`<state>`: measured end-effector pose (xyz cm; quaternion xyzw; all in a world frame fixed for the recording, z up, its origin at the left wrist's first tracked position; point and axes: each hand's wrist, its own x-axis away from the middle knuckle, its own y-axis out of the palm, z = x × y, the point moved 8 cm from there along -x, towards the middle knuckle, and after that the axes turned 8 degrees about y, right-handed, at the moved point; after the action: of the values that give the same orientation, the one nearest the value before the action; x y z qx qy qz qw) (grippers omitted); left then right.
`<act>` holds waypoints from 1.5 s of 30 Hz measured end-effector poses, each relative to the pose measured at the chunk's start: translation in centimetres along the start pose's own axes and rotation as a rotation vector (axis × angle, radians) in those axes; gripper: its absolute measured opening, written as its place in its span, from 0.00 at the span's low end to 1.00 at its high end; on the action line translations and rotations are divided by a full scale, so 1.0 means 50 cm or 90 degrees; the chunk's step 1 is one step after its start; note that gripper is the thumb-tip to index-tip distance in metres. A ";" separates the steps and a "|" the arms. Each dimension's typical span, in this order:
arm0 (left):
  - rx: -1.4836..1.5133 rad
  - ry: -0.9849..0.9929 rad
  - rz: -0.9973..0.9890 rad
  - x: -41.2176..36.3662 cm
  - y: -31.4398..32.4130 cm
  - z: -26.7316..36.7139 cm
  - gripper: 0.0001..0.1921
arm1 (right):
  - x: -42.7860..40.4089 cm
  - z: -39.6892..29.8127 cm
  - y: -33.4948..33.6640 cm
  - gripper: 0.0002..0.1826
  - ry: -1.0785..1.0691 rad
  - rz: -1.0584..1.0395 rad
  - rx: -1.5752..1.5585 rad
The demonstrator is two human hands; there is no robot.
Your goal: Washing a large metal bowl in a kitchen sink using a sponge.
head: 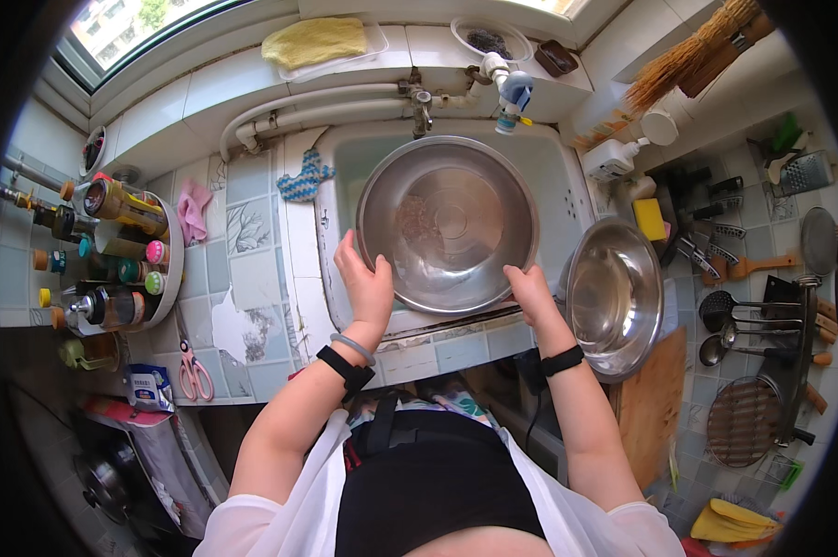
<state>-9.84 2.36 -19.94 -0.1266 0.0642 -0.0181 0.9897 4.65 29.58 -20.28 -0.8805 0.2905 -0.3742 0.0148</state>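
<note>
A wide stainless steel basin point(454, 223) is over the white sink point(555, 167), below the metal tap point(421, 111). Its inside shows a reddish-brown patch at the left; whether it holds water I cannot tell. My left hand point(367, 282) is at the basin's lower left rim, thumb by the edge and fingers along the outer side. At the lower right rim, my right hand point(527, 289) grips the edge with the thumb on top. A second steel basin point(617, 299) leans tilted to the right of the sink.
On the left stand a white rack point(175, 278) of bottles and pink scissors point(195, 376). A blue and white crocheted cloth point(306, 177) lies by the sink's left edge. To the right are a yellow sponge point(649, 219), a wooden board point(652, 411) and hanging ladles point(718, 310).
</note>
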 end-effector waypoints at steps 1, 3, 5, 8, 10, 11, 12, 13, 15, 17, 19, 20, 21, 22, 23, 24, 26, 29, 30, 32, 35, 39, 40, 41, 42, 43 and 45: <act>-0.158 0.271 -0.003 0.010 -0.001 0.086 0.23 | -0.001 0.000 -0.001 0.19 -0.003 0.007 0.014; -0.126 0.308 -0.072 0.030 0.033 0.104 0.18 | -0.004 0.006 -0.002 0.20 -0.007 0.015 0.025; -0.042 0.261 -0.455 0.076 0.147 0.054 0.13 | -0.017 0.016 -0.001 0.17 -0.025 0.021 0.040; -0.160 0.233 -0.663 0.109 0.206 0.019 0.10 | 0.006 -0.006 0.022 0.17 -0.001 0.001 0.004; -0.248 0.248 -0.646 0.088 0.217 -0.015 0.10 | 0.024 -0.028 0.038 0.20 0.014 -0.002 0.014; -0.335 0.260 -0.623 0.070 0.216 -0.036 0.09 | 0.027 -0.031 0.042 0.22 0.029 -0.008 0.027; -0.381 0.240 -0.643 0.054 0.218 -0.051 0.05 | 0.017 -0.024 0.035 0.22 0.030 -0.004 0.022; -0.380 0.246 -0.649 0.039 0.219 -0.056 0.05 | 0.001 -0.015 0.028 0.21 -0.003 0.001 0.061; -0.485 0.427 -0.540 0.004 0.206 -0.032 0.06 | -0.021 0.000 0.018 0.19 -0.034 0.009 0.094; -0.493 0.472 -0.525 -0.010 0.197 -0.028 0.09 | -0.034 0.005 0.009 0.20 -0.077 0.021 0.092; -0.514 0.505 -0.501 -0.006 0.183 -0.041 0.11 | -0.009 -0.028 0.037 0.21 -0.053 -0.002 0.076; -0.513 0.486 -0.475 0.013 0.177 -0.066 0.12 | -0.001 -0.038 0.055 0.22 -0.030 -0.023 0.065; -0.504 0.475 -0.454 0.032 0.184 -0.072 0.14 | -0.018 -0.025 0.051 0.22 -0.031 -0.020 0.060; -0.468 0.377 -0.594 0.060 0.208 -0.048 0.15 | -0.042 -0.007 0.028 0.24 -0.061 0.024 0.079; -0.462 0.387 -0.604 0.073 0.230 -0.010 0.15 | -0.063 0.011 0.002 0.26 -0.089 0.068 0.099; -0.368 0.274 -0.717 0.097 0.241 -0.007 0.17 | -0.057 0.001 0.011 0.26 -0.089 0.063 0.096; -0.271 0.155 -0.821 0.123 0.239 -0.021 0.18 | -0.044 -0.011 0.023 0.26 -0.051 0.042 0.059; -0.209 0.219 -0.840 0.117 0.217 -0.012 0.22 | -0.015 -0.034 0.021 0.26 -0.028 0.036 0.040; -0.383 0.301 -0.834 0.097 0.206 -0.009 0.23 | -0.017 -0.031 0.010 0.26 -0.026 0.040 0.038; -0.561 0.380 -0.811 0.056 0.185 -0.026 0.24 | -0.020 -0.032 0.001 0.26 -0.034 0.026 0.075; -0.705 0.540 -0.605 0.010 0.171 -0.028 0.24 | -0.017 -0.033 0.013 0.26 -0.005 0.025 0.036; -0.602 0.448 -0.714 0.056 0.192 -0.026 0.24 | -0.026 -0.047 0.022 0.26 -0.019 -0.003 0.005; -0.419 0.359 -0.820 0.080 0.199 -0.023 0.24 | -0.019 -0.054 0.024 0.25 -0.005 -0.005 0.000; -0.419 0.359 -0.820 0.078 0.193 -0.018 0.24 | -0.011 -0.061 0.025 0.25 0.009 -0.006 -0.005; -0.466 0.372 -0.818 0.074 0.185 0.000 0.24 | -0.006 -0.067 0.018 0.25 0.011 -0.004 -0.006; -0.513 0.384 -0.813 0.068 0.175 0.014 0.24 | -0.002 -0.067 0.012 0.24 0.040 -0.009 0.012; -0.581 0.370 -0.796 0.028 0.149 -0.001 0.22 | 0.014 -0.082 0.007 0.23 0.066 -0.021 0.032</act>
<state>-8.29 9.50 -22.03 -0.5189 0.2361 -0.5693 0.5923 2.13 29.68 -16.96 -0.8640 0.2669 -0.4267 0.0155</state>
